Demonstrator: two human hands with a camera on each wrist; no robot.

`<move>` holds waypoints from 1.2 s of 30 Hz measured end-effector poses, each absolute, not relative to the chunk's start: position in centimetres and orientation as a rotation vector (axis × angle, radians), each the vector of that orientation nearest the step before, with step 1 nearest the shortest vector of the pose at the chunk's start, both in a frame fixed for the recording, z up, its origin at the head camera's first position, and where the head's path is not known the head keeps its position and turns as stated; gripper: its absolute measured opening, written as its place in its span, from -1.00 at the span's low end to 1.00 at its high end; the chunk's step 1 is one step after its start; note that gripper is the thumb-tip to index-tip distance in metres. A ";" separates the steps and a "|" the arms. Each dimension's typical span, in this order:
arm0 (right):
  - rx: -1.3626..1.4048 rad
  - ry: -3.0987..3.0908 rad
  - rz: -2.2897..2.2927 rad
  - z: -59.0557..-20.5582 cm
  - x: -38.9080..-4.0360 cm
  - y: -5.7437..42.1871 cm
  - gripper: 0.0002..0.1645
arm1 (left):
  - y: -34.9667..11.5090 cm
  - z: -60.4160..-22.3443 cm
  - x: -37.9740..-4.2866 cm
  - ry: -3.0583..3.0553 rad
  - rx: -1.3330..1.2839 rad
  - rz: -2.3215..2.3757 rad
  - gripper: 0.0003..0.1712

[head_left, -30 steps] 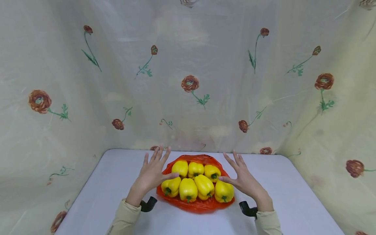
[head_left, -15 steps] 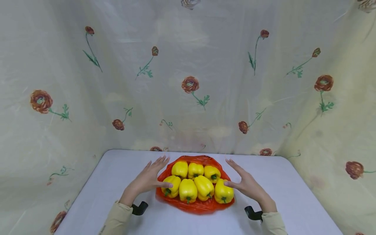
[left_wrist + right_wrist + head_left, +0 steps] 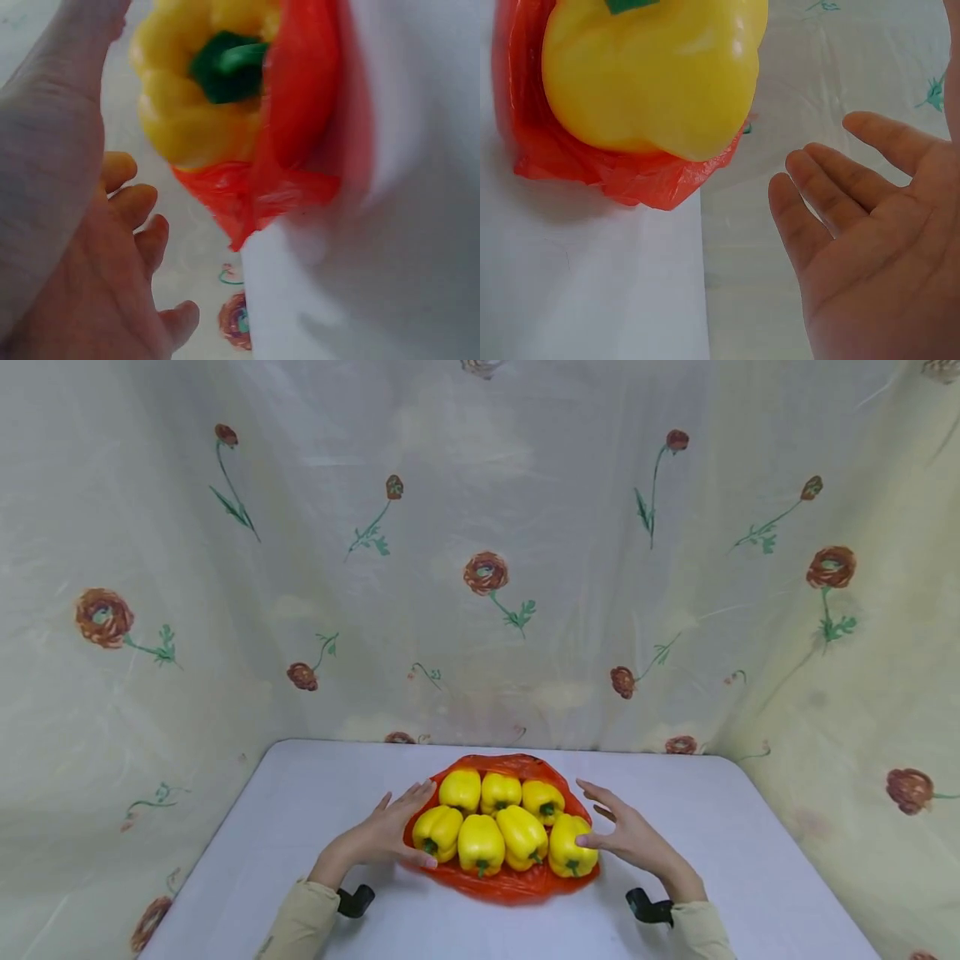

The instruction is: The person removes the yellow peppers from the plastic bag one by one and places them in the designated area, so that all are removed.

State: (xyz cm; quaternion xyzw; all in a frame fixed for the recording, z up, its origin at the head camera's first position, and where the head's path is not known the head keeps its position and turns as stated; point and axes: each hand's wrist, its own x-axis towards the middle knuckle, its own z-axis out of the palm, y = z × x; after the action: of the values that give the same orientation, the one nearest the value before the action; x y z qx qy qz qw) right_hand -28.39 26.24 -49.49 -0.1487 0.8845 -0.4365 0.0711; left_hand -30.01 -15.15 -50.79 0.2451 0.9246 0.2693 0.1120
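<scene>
Several yellow bell peppers (image 3: 481, 843) lie in two rows on an opened-out red plastic bag (image 3: 510, 887) in the middle of the head view. My left hand (image 3: 375, 837) is at the bag's left side, its thumb over the near left rim; whether it touches the bag is unclear. At the other side, my right hand (image 3: 637, 841) hovers with slightly bent fingers, its thumb in front of the rightmost pepper (image 3: 572, 852). A gap separates the right fingers (image 3: 829, 187) from the red bag (image 3: 660, 184) in the right wrist view. Neither hand grips anything.
The white table (image 3: 750, 868) extends around the bag on all sides. A floral curtain (image 3: 555, 677) hangs behind it and along both sides. Black wrist mounts (image 3: 356, 902) are worn at both wrists.
Both hands have come down from raised, spread fingers to low beside the bag, and their wrists have moved outward. The left thumb has dropped towards the near rim. Peppers and bag look unmoved.
</scene>
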 end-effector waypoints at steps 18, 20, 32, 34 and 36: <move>-0.325 2.473 -1.431 -49.4 -28.5 25.7 0.09 | -15.3 -52.6 -30.4 2.658 0.624 0.783 0.29; -0.317 2.468 -1.434 -49.6 -28.6 25.6 0.09 | -15.3 -52.8 -30.4 2.664 0.598 0.770 0.28; -0.359 2.433 -1.435 -49.9 -28.8 26.2 0.00 | -15.1 -53.6 -30.7 2.637 0.578 0.777 0.29; -0.379 2.416 -1.433 -50.2 -28.9 26.4 0.00 | -15.1 -53.7 -30.7 2.621 0.573 0.789 0.29; -0.406 2.393 -1.432 -50.5 -29.0 26.6 0.00 | -15.1 -53.8 -30.7 2.609 0.573 0.803 0.29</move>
State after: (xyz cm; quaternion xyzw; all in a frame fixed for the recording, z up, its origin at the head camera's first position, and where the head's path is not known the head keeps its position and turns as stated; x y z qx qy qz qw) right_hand -29.00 26.56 -50.52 -0.1422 0.8381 -0.5016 0.1607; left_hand -30.68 -15.10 -53.79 0.2022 0.9209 0.2835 0.1753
